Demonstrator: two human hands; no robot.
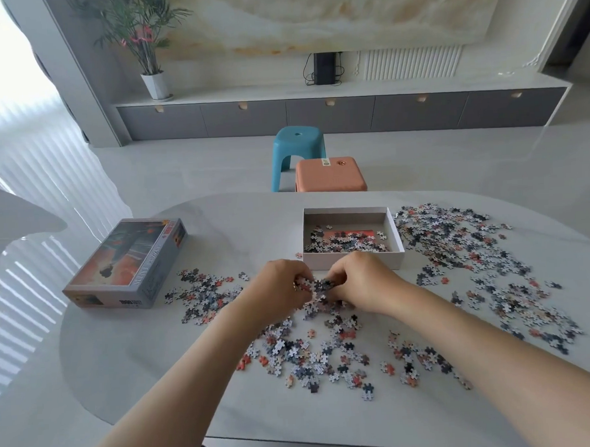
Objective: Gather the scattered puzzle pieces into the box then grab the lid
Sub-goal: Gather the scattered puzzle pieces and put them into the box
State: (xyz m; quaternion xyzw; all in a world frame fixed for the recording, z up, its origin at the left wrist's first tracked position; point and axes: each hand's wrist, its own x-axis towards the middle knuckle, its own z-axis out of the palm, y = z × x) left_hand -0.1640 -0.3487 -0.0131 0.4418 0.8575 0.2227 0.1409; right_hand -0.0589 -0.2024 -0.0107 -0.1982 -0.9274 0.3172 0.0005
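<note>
Cupping puzzle pieces (318, 286) between both hands (318, 284), seemingly lifted

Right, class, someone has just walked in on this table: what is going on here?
A person is clearing up a jigsaw. Both hands, left and right, are cupped together around a clump of puzzle pieces just in front of the open box. The box holds only a thin layer so far. Many loose pieces are spread over the table, mostly to the right and near the person. The lid lies untouched on the left.
</note>
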